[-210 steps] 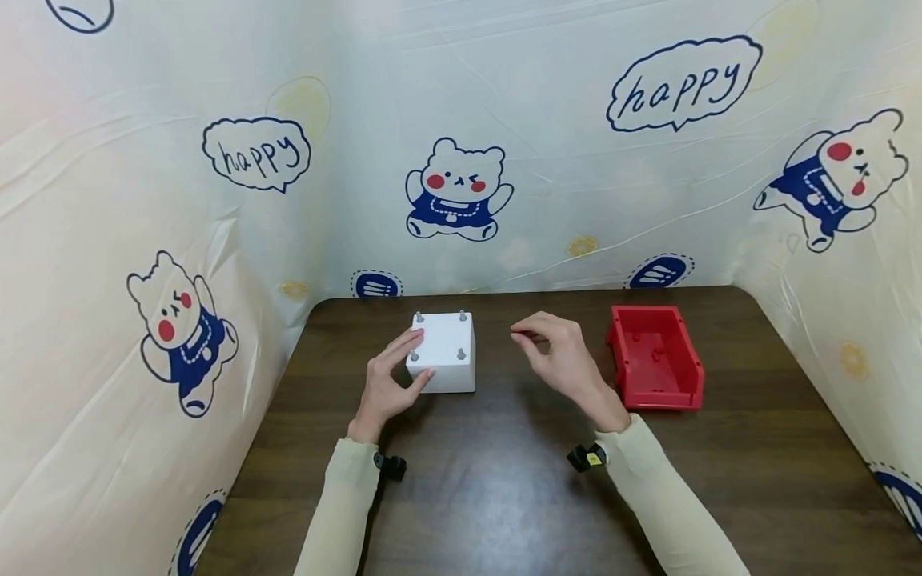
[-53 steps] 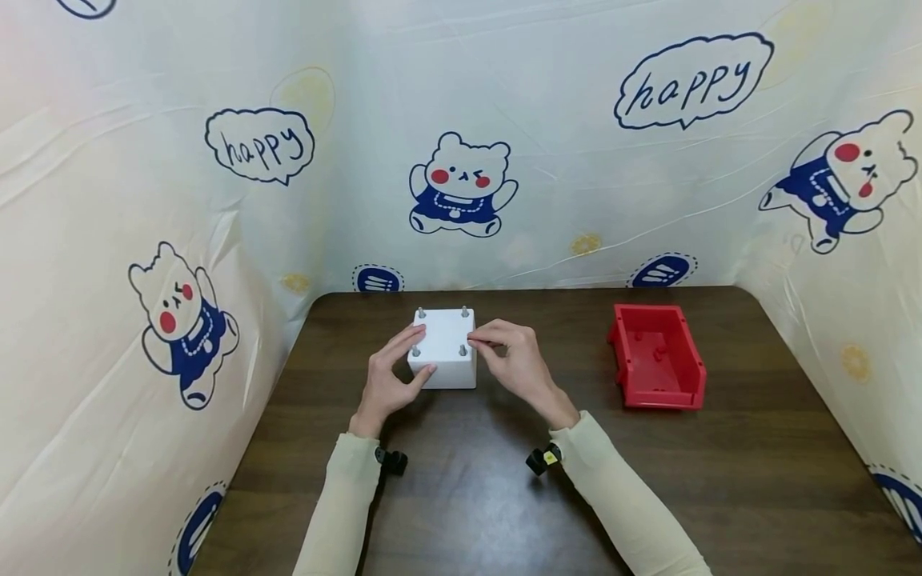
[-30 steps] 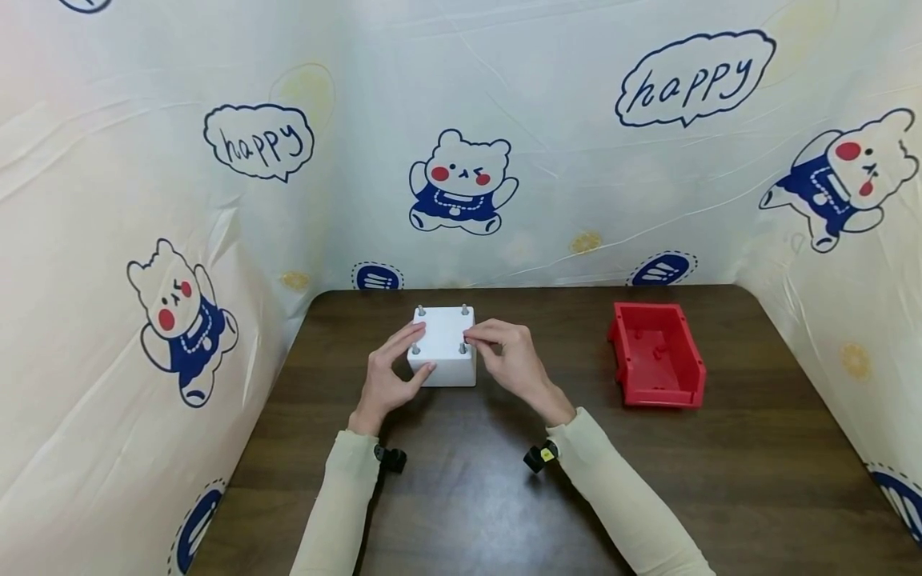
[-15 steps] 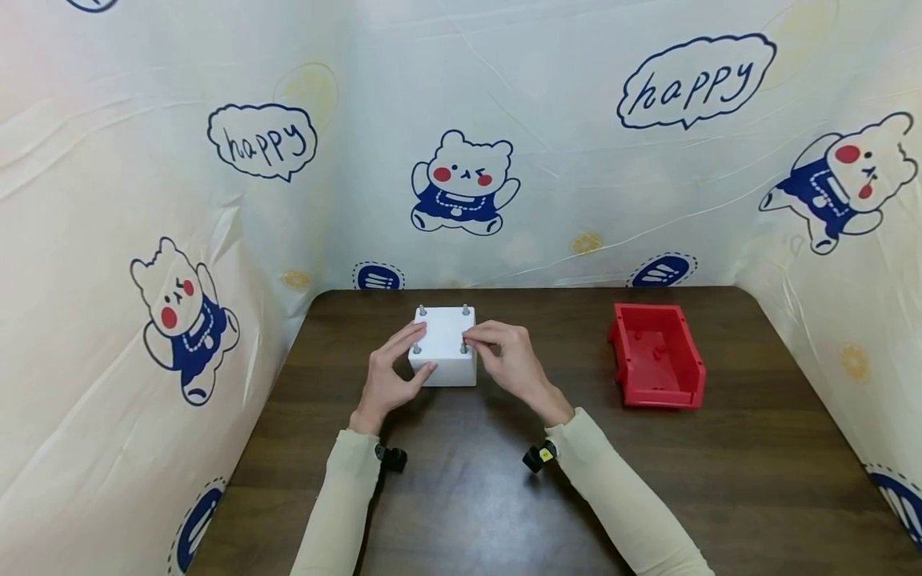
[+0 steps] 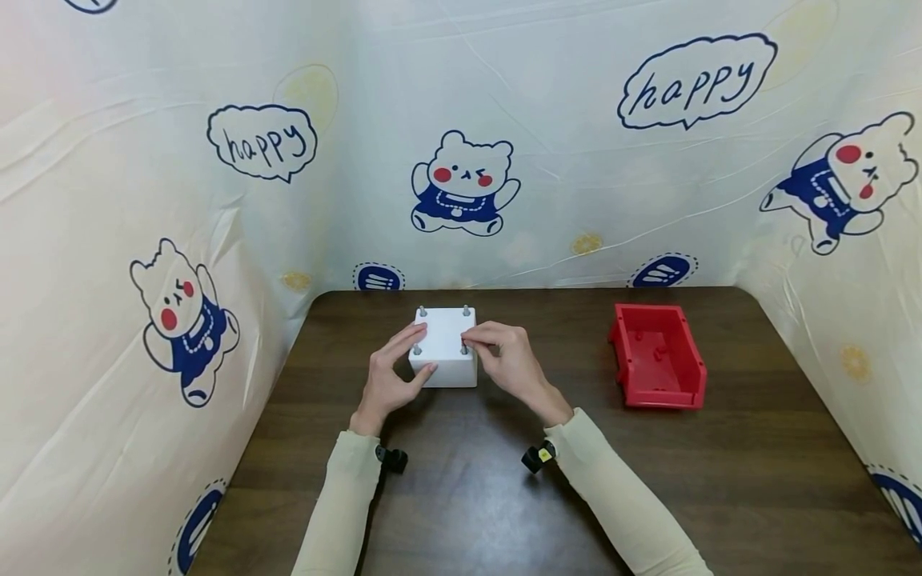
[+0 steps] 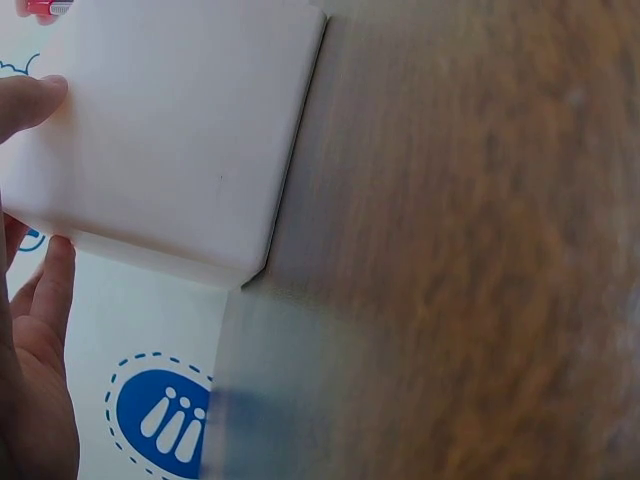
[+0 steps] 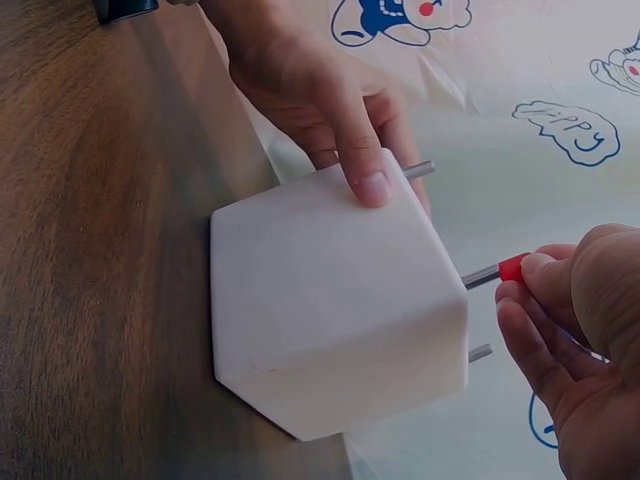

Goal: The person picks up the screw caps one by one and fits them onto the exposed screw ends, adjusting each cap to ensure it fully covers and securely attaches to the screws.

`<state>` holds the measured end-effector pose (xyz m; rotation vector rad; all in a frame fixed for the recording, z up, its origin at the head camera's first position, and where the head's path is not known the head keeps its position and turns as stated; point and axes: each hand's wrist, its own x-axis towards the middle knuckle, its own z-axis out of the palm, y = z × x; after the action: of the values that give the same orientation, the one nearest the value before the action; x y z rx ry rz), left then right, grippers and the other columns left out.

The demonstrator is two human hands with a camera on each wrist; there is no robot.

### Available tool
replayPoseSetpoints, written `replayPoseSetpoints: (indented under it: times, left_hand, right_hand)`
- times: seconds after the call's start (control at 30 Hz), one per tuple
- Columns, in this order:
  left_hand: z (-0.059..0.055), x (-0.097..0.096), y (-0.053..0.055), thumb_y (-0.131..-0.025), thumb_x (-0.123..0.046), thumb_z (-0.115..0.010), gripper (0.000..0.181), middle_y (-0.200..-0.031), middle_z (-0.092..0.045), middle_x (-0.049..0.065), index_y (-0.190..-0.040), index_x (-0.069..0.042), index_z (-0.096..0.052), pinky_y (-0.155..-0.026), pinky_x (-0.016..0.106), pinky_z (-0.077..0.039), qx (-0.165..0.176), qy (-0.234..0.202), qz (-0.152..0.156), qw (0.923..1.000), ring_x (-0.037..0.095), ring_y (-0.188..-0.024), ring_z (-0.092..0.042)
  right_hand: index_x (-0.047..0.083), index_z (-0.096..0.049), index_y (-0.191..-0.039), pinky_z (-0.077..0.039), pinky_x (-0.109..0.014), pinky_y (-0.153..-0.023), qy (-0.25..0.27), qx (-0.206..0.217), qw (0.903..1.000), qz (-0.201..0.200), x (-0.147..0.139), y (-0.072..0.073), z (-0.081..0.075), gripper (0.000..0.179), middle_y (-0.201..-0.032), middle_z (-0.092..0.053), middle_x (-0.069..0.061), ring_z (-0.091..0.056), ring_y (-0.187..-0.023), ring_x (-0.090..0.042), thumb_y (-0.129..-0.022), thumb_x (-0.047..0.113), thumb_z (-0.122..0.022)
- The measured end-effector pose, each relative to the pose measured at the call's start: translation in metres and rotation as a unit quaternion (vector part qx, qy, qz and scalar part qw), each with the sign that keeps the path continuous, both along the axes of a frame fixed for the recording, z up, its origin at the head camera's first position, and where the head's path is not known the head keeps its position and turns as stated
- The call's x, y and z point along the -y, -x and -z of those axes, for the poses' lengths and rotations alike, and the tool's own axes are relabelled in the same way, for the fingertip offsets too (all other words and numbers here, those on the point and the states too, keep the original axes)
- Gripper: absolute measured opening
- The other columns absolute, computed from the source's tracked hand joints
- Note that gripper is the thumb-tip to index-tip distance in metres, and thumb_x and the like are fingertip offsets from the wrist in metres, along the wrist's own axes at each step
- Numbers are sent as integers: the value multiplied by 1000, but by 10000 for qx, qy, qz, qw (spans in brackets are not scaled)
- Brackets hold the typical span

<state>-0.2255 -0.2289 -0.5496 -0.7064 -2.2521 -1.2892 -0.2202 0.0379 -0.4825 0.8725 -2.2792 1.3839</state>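
A white box (image 5: 445, 372) stands on the table, with metal posts rising from the corners of its top. My left hand (image 5: 385, 384) grips its left side, the thumb on the near face and the fingers at the top edge. At the near right post (image 7: 481, 278), my right hand (image 5: 511, 360) pinches a small red cap (image 7: 512, 268) between thumb and fingertips. In the right wrist view the cap sits on the end of that post. Two other posts show there, one beside the left thumb (image 7: 420, 170) and a lower one (image 7: 481, 354).
To the right on the brown table (image 5: 461, 496) lies an open red bin (image 5: 663, 398) with a few small red pieces (image 5: 659, 352) inside. A patterned curtain (image 5: 547, 200) hangs behind and along both sides of the table.
Since the oldest frame, my right hand has moved left from the gap between bin and box to the near right post. In the last second it has barely moved; the left hand keeps its grip.
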Motion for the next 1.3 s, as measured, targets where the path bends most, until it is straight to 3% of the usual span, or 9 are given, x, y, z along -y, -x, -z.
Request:
replayPoseSetpoints:
  times: [0.17,0.33,0.5,0.7,1.3]
  left_hand:
    - [0,1,0,-84,-12,-91,64,-151,-64,9,-144,-11,-68,-122,28,-42,30,23,17,10000,32,-147,-55]
    - [-2,-2,-1,-79,-3,-92,65,-147,-66,18,-140,-3,-69,-122,23,-40,-70,-68,-15,10000,42,-143,-56]
    - [-15,-9,-9,-78,5,-89,62,-143,-64,30,-136,8,-67,-123,28,-40,-163,-181,35,9997,54,-139,-55]
    - [-30,-14,-18,-78,7,-87,60,-141,-64,32,-134,11,-67,-123,34,-42,-154,-151,33,9998,53,-138,-56]
    - [-29,-15,-18,-79,5,-88,59,-143,-65,29,-135,8,-68,-123,28,-40,-58,-189,16,9998,48,-141,-56]
  right_hand:
    - [1,-83,-111,-66,-32,-77,13,-9,10000,-21,0,0,1,17,-108,-81,-9,-78,-94,-19,-97,-1,-75]
    - [1,-83,-112,-66,-31,-79,23,-52,10000,-40,0,-1,1,17,-108,-81,-10,-78,-94,-20,-96,-2,-76]
    - [2,-83,-112,-66,-30,-81,-28,28,10000,-77,0,0,1,17,-108,-81,-9,-78,-94,-19,-97,-1,-75]
    - [2,-83,-112,-66,-31,-80,-47,65,9999,-72,0,0,3,17,-108,-81,-8,-78,-95,-18,-98,0,-74]
    - [2,-83,-111,-66,-32,-80,9,54,10000,-73,1,-1,5,17,-107,-81,-9,-78,-94,-20,-97,-2,-75]
